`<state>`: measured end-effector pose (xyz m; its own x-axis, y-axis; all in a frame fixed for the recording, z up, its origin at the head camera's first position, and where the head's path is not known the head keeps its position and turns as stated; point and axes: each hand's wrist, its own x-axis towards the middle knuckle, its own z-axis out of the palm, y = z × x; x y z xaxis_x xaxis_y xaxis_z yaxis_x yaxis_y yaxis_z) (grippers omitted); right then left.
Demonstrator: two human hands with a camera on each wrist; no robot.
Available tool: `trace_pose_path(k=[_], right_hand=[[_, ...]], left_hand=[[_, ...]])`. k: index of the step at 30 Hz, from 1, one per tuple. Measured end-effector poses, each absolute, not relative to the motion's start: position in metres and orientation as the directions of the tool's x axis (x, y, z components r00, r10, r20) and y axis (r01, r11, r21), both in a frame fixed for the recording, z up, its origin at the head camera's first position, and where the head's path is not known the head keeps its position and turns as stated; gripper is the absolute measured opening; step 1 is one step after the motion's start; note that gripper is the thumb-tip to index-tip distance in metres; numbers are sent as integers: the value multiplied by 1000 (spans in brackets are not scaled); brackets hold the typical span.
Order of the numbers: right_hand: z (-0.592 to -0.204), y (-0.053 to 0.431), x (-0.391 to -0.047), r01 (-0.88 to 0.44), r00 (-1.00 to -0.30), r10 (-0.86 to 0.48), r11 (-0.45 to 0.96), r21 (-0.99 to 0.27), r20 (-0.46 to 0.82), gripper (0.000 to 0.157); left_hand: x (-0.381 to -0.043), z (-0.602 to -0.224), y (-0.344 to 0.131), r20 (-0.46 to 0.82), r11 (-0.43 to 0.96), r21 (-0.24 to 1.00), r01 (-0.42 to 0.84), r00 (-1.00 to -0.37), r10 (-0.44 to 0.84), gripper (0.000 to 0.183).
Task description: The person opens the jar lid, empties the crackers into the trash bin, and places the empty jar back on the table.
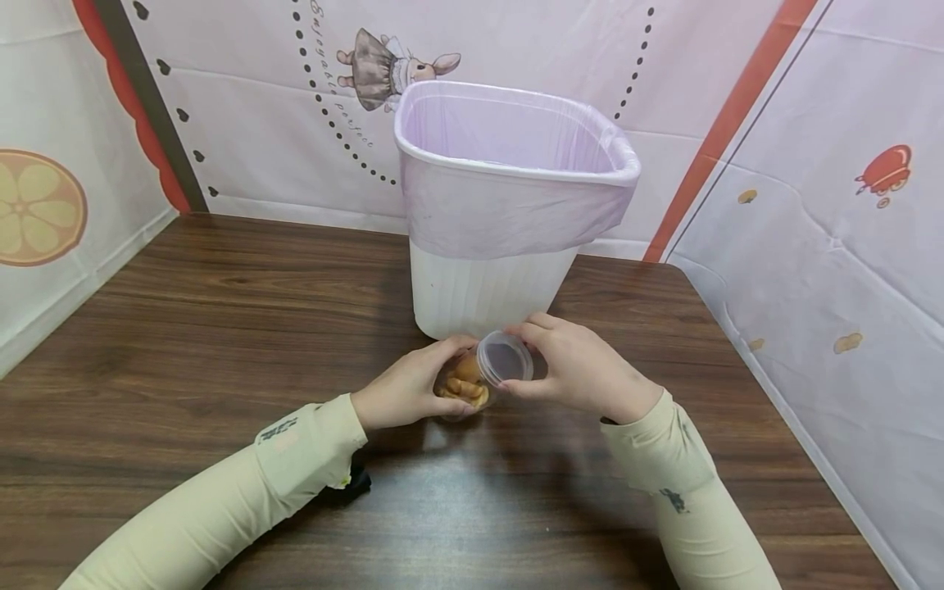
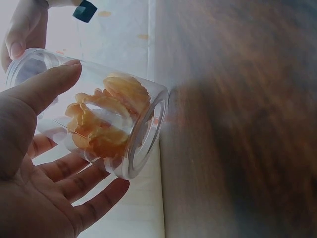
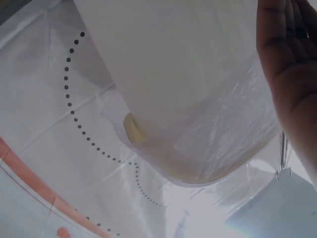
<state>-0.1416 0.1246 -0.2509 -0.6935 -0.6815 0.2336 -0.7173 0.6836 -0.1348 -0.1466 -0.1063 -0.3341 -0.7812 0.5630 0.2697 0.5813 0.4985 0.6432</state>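
A clear plastic jar (image 2: 131, 161) with several golden-brown, wavy pieces of food (image 2: 126, 91) inside is tilted over the table in front of the bin. My left hand (image 1: 409, 381) grips its side, thumb on one face and fingers spread along the other. At the jar's upper end, my right hand (image 1: 583, 369) pinches the round translucent lid (image 1: 505, 360) by its edge. The food lies toward the base, as the left wrist view shows. In the right wrist view, only part of my right hand (image 3: 299, 84) appears; the jar is out of sight there.
Just behind the hands stands a white bin (image 1: 487, 287) lined with a pale purple bag (image 1: 516, 217). Brown wood-grain tabletop (image 1: 258, 328) spreads around it. Printed cloth walls (image 1: 280, 106) enclose the back and sides. A small black object (image 1: 357, 483) shows beneath my left sleeve.
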Motion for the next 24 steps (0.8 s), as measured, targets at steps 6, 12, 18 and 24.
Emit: trace_pose_path(k=[6, 12, 18, 24], right_hand=[[-250, 127, -144, -749, -662, -712, 644, -155, 237, 55], [-248, 130, -145, -778, -629, -745, 605, -171, 222, 59], [-247, 133, -146, -806, -591, -775, 566, -170, 222, 62], [-248, 134, -147, -819, -574, -791, 548, -171, 212, 65]], left_hand=[[-146, -334, -107, 266, 500, 643, 581, -781, 565, 69], [-146, -334, -107, 267, 491, 647, 583, -777, 570, 69], [-146, -334, -107, 262, 500, 642, 581, -779, 569, 71], [-146, -334, -107, 261, 503, 640, 581, -780, 568, 71]])
